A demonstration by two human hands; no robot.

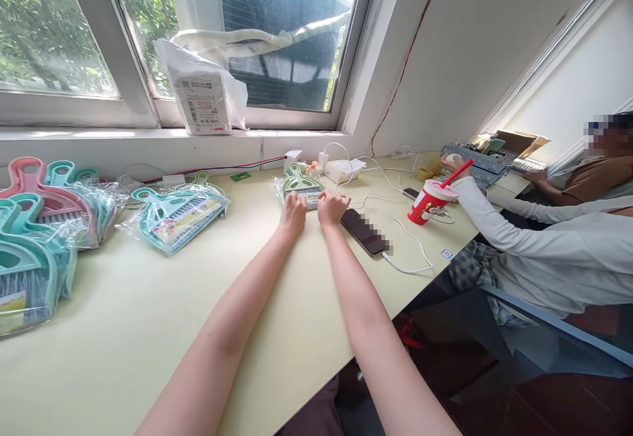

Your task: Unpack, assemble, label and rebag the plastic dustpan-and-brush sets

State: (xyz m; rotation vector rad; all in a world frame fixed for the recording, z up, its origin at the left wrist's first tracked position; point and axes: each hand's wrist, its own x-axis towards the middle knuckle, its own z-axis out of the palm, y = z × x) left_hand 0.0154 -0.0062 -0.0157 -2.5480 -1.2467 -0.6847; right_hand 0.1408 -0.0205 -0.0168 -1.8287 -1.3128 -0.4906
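Observation:
Both arms reach forward over the table to a green dustpan-and-brush set [295,173] in a clear plastic bag. My left hand [294,213] is closed at the near left edge of the bag. Closed as well, my right hand [332,208] is at its near right edge, a short gap from the left. The fingers seem to pinch the plastic; their tips are partly hidden. Just right of my right hand lies a phone [364,233] with a white charging cable [408,270].
To the left lie a bagged teal dustpan set [180,218], a pink one [32,182] and several teal ones [24,258]. A red cup [429,204] with a straw stands right. Beyond it a co-worker's hand [457,165] holds something pale. A wrapped packet [202,103] is on the windowsill.

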